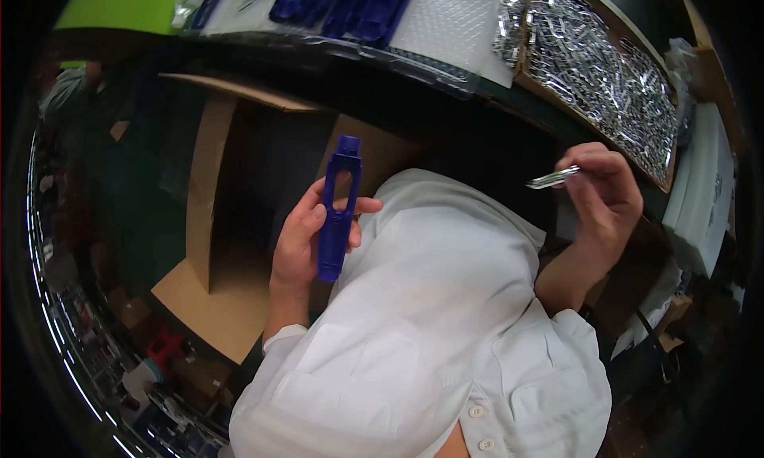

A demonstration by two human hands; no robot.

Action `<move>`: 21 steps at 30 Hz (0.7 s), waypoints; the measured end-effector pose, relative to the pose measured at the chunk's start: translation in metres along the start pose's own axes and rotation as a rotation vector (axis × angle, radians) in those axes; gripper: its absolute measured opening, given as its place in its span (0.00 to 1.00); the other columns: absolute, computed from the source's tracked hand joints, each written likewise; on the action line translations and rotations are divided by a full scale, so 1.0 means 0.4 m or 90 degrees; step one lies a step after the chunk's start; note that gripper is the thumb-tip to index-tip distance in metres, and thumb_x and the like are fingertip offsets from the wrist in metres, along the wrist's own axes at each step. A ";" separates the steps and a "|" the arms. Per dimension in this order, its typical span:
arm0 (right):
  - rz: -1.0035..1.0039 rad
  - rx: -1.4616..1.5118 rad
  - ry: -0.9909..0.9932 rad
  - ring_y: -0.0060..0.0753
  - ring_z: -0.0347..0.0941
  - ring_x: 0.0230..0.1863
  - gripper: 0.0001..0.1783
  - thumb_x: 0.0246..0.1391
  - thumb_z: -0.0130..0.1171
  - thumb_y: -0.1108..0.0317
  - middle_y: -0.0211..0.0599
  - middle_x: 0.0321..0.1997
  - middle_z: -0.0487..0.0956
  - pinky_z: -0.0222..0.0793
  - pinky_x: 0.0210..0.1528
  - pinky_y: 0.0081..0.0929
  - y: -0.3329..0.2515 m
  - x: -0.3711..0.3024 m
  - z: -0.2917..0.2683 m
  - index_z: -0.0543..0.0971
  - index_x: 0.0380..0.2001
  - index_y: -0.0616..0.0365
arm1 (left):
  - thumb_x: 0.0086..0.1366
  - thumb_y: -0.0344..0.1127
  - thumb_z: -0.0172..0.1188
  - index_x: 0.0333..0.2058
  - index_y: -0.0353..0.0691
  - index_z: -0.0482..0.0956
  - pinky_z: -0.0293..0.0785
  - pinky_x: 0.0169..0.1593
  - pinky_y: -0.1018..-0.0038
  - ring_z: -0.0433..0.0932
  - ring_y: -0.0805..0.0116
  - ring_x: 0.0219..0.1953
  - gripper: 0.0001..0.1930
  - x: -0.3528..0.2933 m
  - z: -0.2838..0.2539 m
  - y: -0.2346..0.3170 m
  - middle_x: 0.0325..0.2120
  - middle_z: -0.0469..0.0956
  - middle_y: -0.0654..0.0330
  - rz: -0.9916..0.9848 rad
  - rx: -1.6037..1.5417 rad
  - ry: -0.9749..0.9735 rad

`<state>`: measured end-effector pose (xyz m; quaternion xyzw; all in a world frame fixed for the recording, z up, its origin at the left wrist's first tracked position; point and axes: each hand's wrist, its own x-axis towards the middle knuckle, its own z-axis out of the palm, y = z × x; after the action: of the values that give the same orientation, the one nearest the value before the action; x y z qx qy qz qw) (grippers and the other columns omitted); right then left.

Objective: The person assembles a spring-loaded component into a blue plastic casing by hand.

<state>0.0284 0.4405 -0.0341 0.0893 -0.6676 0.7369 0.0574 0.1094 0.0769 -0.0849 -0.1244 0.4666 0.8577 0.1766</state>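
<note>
My left hand (301,233) grips a long blue plastic housing (337,239) with an oval opening in its upper half. It is held nearly upright above my lap, thumb on one side and fingers behind it. My right hand (602,199) is raised on the other side, below the box of metal parts. Between its thumb and fingers is a small shiny metal clip (552,178), its free end pointing left toward the housing. The clip and the housing are well apart. Fingers cover the clip's right end.
On the bench ahead, several more blue housings (344,8) lie beside bubble wrap (450,20). A cardboard box (521,40) full of loose metal clips (597,68) stands at the far right, near white foam sheets (704,195). An open carton (211,195) stands below the bench at left.
</note>
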 end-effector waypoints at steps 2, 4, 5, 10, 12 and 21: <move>0.004 0.012 -0.008 0.28 0.81 0.45 0.12 0.57 0.62 0.90 0.45 0.45 0.82 0.78 0.45 0.20 0.006 -0.003 0.017 0.83 0.43 0.70 | 0.80 0.47 0.48 0.72 0.33 0.60 0.82 0.38 0.75 0.85 0.68 0.34 0.31 0.069 0.071 -0.012 0.53 0.80 0.33 -0.023 0.007 -0.018; -0.004 -0.019 0.013 0.26 0.80 0.44 0.11 0.55 0.65 0.90 0.43 0.44 0.82 0.77 0.44 0.19 0.013 -0.006 0.027 0.84 0.41 0.68 | 0.84 0.48 0.44 0.74 0.36 0.61 0.82 0.38 0.76 0.85 0.69 0.34 0.29 0.125 0.128 -0.017 0.51 0.82 0.41 -0.065 0.027 -0.030; -0.008 -0.035 0.029 0.25 0.80 0.43 0.11 0.55 0.66 0.89 0.41 0.43 0.82 0.76 0.44 0.19 0.018 -0.005 0.033 0.84 0.40 0.67 | 0.84 0.48 0.44 0.74 0.36 0.61 0.82 0.38 0.76 0.85 0.69 0.34 0.29 0.149 0.148 -0.024 0.51 0.82 0.41 -0.073 0.022 -0.049; 0.039 -0.152 0.050 0.23 0.80 0.40 0.10 0.55 0.71 0.84 0.35 0.40 0.82 0.76 0.44 0.20 0.022 -0.011 0.029 0.84 0.40 0.65 | 0.78 0.37 0.49 0.69 0.33 0.69 0.81 0.36 0.78 0.84 0.72 0.31 0.25 0.229 0.228 -0.035 0.45 0.85 0.48 -0.160 0.092 -0.179; 0.074 -0.194 0.050 0.31 0.78 0.49 0.10 0.53 0.70 0.85 0.44 0.48 0.80 0.74 0.51 0.24 0.016 -0.013 0.032 0.84 0.39 0.67 | 0.74 0.32 0.50 0.67 0.32 0.70 0.79 0.36 0.78 0.83 0.73 0.31 0.25 0.243 0.253 -0.045 0.44 0.85 0.50 -0.149 0.168 -0.183; -0.043 -0.415 0.056 0.49 0.77 0.63 0.09 0.46 0.74 0.81 0.53 0.64 0.77 0.73 0.62 0.38 0.050 -0.006 0.033 0.85 0.32 0.64 | 0.68 0.22 0.54 0.63 0.31 0.75 0.78 0.37 0.79 0.81 0.77 0.32 0.24 0.249 0.309 -0.085 0.37 0.86 0.57 -0.068 0.343 -0.162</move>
<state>0.0274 0.4256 -0.0529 0.0562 -0.8618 0.4853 0.1363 0.0272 0.2169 -0.0825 0.0108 0.6442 0.7014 0.3049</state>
